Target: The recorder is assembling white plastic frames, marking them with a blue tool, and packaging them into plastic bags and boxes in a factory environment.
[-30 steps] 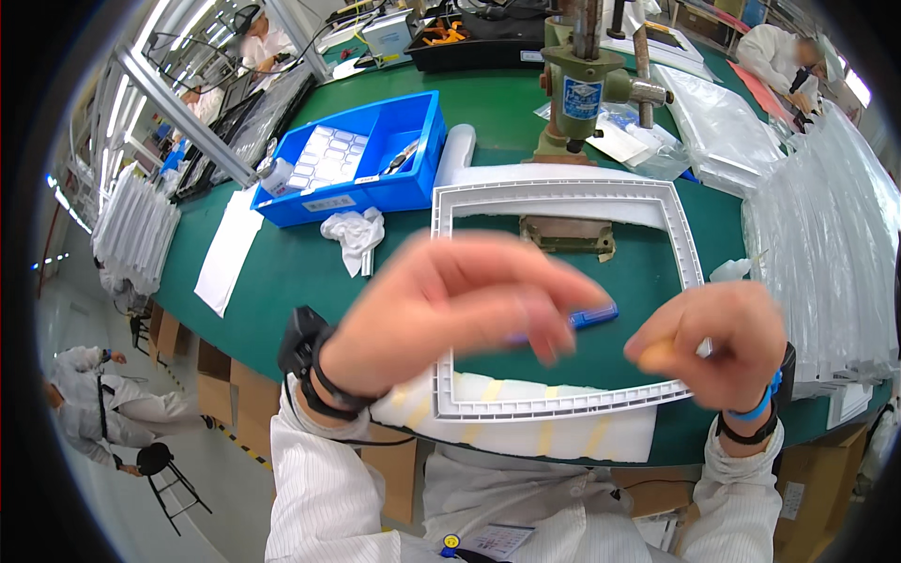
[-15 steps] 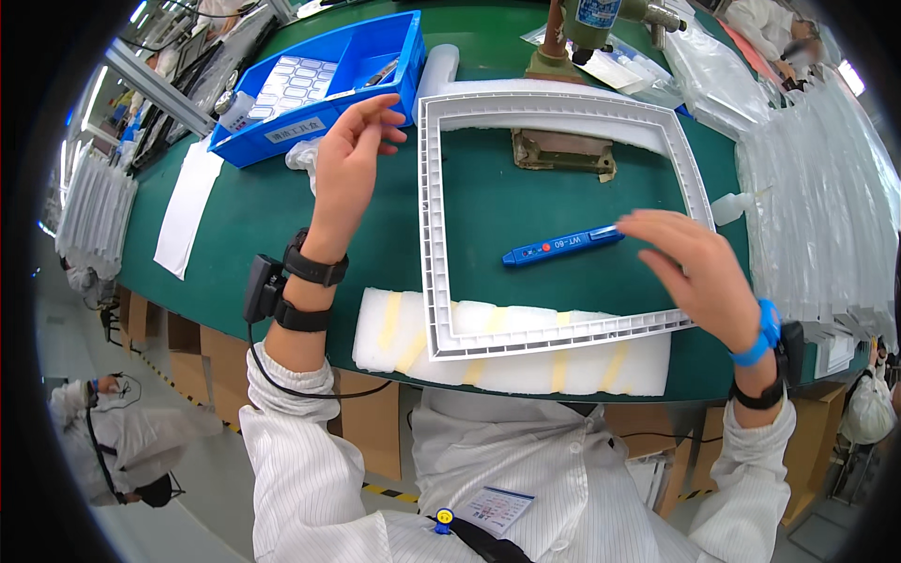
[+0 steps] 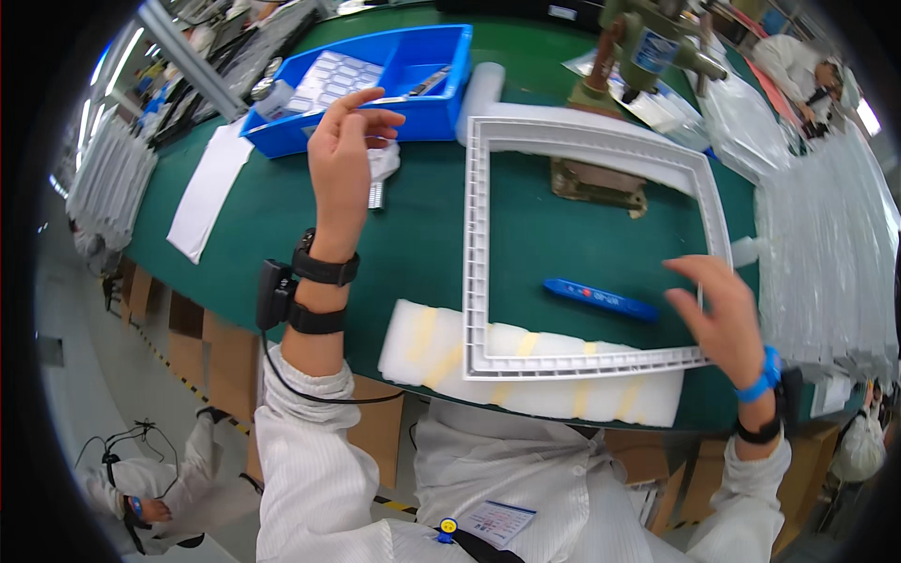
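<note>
A white rectangular plastic frame (image 3: 477, 253) with small ribbed cells lies on the green bench. Its near side rests on a white foam strip (image 3: 648, 399) with yellow bands. Inside the frame opening lies a blue pen-shaped tool (image 3: 601, 298) with a red button. Just right of that tool, over the frame's near right corner, my right hand (image 3: 721, 314) is open with thumb and fingers apart, holding nothing. My left hand (image 3: 345, 169) is raised in front of the blue bin (image 3: 375, 127), fingers loosely bent and apart, also with nothing in it.
Crumpled white material (image 3: 383, 161) sits beside my left hand. Behind the frame stands a green press (image 3: 648, 56) with a metal base block (image 3: 596, 186). Plastic-wrapped sheets (image 3: 826, 263) are stacked at the right, and a white paper (image 3: 208, 192) lies at the left.
The blue tool has turned, its right end now pointing nearer to me. My right hand has drawn toward me, off that end. The whole view has shifted somewhat; my left hand stays raised.
</note>
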A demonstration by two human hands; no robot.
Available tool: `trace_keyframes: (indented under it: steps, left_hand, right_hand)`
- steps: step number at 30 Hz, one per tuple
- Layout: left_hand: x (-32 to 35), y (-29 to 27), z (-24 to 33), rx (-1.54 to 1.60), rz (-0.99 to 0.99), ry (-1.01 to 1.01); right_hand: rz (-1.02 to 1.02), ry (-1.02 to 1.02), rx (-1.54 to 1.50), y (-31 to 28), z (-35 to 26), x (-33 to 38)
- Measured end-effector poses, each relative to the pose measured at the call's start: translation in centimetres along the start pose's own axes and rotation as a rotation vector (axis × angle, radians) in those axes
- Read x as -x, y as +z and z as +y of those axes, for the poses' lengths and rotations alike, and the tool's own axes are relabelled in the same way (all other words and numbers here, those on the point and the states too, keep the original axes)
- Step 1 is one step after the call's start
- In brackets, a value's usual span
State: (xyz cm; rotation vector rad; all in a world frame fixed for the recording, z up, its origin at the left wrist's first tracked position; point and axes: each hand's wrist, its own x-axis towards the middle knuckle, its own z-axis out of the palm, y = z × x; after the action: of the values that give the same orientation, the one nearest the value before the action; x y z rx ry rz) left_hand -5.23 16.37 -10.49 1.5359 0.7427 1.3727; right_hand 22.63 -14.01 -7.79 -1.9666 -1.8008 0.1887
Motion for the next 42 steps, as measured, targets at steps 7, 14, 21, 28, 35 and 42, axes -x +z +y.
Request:
trace_keyframes:
  steps: [7, 14, 21, 28, 35, 42]
  left_hand:
    - [-0.8, -1.6, -0.7, -0.408, -0.189, -0.242]
    - [-0.9, -3.7, -2.6, -0.88, -0.209, -0.059]
    - [-0.3, -4.4, -3.7, -1.017, -0.342, -0.047]
    - [-0.3, -3.9, -3.8, -0.984, -0.226, -0.049]
    - [-0.5, -3.5, -4.4, -0.957, -0.182, 0.017]
    - [-0.8, -3.5, -4.6, -0.924, -0.115, 0.028]
  right_hand:
    - [0.262, 0.284, 0.049, -0.3, 5.6, 4.5]
    - [0.144, 0.534, -0.415, 0.2, 6.2, 3.7]
    - [0.13, 0.69, -0.652, -0.2, 5.0, 3.7]
    - [0.233, 0.687, -0.741, 0.4, 3.3, 4.6]
    - [0.335, 0.655, -0.808, 0.4, 2.3, 7.8]
    - [0.364, 0.53, -0.818, 0.9, 0.8, 9.9]
